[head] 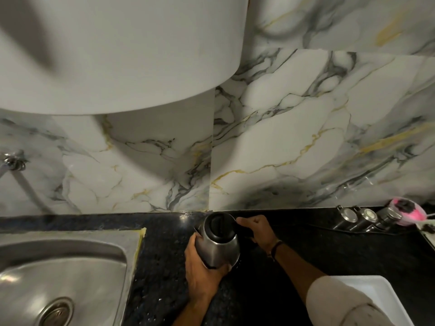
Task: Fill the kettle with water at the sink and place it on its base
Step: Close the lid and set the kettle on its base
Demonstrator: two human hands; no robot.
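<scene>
Steel kettle (217, 241) with black lid on dark worktop (164, 267), right of steel sink (63, 274), near marble backsplash. Left hand (202, 276) wrapped around lower kettle body, grip closed on it. Right hand (257, 230) at kettle's far-right side on black handle, grip closed around it. Base not discernible under kettle. Three steel canisters (363, 220) further right along wall, pink scrubber (408, 214) beside them. White tray (376, 295) at lower right.
</scene>
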